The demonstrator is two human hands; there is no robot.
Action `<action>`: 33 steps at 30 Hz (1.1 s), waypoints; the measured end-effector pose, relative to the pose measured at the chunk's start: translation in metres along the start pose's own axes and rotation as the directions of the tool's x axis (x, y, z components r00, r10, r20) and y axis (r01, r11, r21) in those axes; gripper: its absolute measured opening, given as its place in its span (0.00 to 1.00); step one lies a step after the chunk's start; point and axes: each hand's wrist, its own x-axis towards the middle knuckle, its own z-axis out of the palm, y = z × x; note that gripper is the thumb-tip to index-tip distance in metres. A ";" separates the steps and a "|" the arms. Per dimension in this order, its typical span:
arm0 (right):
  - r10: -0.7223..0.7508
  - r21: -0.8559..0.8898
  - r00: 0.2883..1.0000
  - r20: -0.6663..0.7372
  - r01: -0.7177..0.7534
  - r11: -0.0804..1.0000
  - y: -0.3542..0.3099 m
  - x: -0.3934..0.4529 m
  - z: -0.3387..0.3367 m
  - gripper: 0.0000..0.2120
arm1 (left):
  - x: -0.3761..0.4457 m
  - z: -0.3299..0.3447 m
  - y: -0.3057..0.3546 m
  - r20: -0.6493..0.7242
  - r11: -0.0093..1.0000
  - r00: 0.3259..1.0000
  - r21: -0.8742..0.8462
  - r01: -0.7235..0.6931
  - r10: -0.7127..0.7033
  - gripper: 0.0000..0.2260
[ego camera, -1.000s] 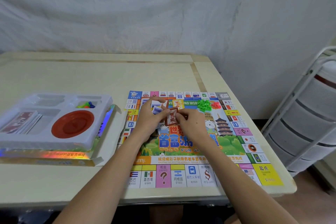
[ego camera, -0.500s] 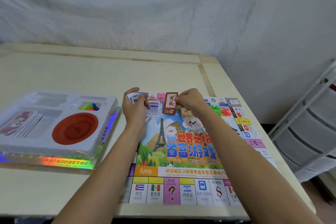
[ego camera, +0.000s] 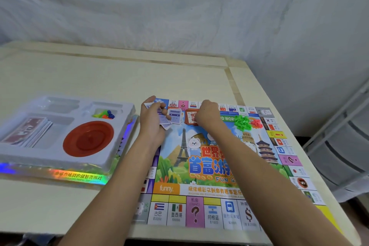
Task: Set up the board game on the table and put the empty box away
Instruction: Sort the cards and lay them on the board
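Observation:
The colourful game board (ego camera: 201, 170) lies flat on the table's right half. My left hand (ego camera: 152, 120) holds a fan of small purple-and-white cards (ego camera: 165, 121) over the board's far left corner. My right hand (ego camera: 207, 115) presses a red card (ego camera: 190, 118) down onto the board near its far edge. A purple card (ego camera: 175, 116) lies on the board between my hands. Green houses (ego camera: 242, 123) and red pieces (ego camera: 256, 123) sit in small heaps to the right. The open box (ego camera: 60, 173), with its white plastic tray (ego camera: 119, 146), is at the left.
The tray holds a red dish (ego camera: 88, 139), a stack of paper money (ego camera: 26, 132) and several coloured pawns (ego camera: 103, 115). A white drawer trolley (ego camera: 343, 146) stands beside the table's right edge. A pale cloth hangs behind the table.
My hands moved from the board's middle to its far edge. The red card, held upright half a second ago, now lies on the board under my right hand.

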 end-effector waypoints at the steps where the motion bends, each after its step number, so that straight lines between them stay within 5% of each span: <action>1: 0.000 0.052 1.000 -0.023 0.001 0.999 0.000 -0.001 0.001 0.11 | -0.001 -0.001 0.002 0.050 0.994 0.994 -0.050 0.095 -0.093 0.03; 3: -0.034 0.226 0.996 -0.087 0.053 0.973 0.003 -0.006 0.001 0.03 | -0.002 -0.007 0.005 0.122 0.972 0.972 -0.097 0.213 -0.201 0.05; 7: -0.358 0.481 0.914 -0.191 0.405 0.778 0.010 -0.043 -0.029 0.08 | -0.006 -0.010 -0.003 0.171 0.940 0.955 -0.202 0.276 -0.243 0.13; 10: -0.560 0.351 0.810 -0.175 0.583 0.733 0.020 -0.072 -0.039 0.19 | -0.022 0.001 -0.008 0.304 0.900 0.885 -0.149 0.409 -0.352 0.17; 13: -0.606 0.155 0.764 -0.223 0.641 0.752 0.031 -0.079 -0.034 0.23 | -0.038 0.017 -0.019 0.345 0.922 0.870 -0.033 0.386 -0.352 0.09; 18: -0.537 0.083 0.780 -0.322 0.588 0.804 0.049 -0.086 -0.040 0.19 | -0.054 0.025 -0.022 0.400 0.920 0.829 0.209 0.333 -0.391 0.10; 21: -0.391 0.282 0.853 -0.345 0.491 0.824 0.060 -0.090 -0.040 0.14 | -0.058 0.022 -0.024 0.433 0.920 0.853 0.370 0.127 -0.292 0.10; 23: -0.214 0.495 0.912 -0.350 0.373 0.784 0.060 -0.095 -0.042 0.16 | -0.062 0.024 -0.027 0.416 0.921 0.884 0.387 0.042 -0.215 0.11; 27: -0.008 0.838 0.999 -0.037 0.036 0.545 0.066 -0.103 -0.044 0.20 | -0.066 0.028 -0.031 0.399 0.893 0.895 0.451 -0.004 -0.198 0.09; 30: -0.009 0.863 0.998 -0.055 0.052 0.503 0.073 -0.107 -0.045 0.08 | -0.067 0.026 -0.032 0.423 0.876 0.874 0.482 0.007 -0.239 0.12; 33: -0.008 0.871 0.997 -0.080 0.074 0.486 0.078 -0.108 -0.043 0.07 | -0.069 0.026 -0.036 0.394 0.851 0.906 0.518 -0.080 -0.155 0.16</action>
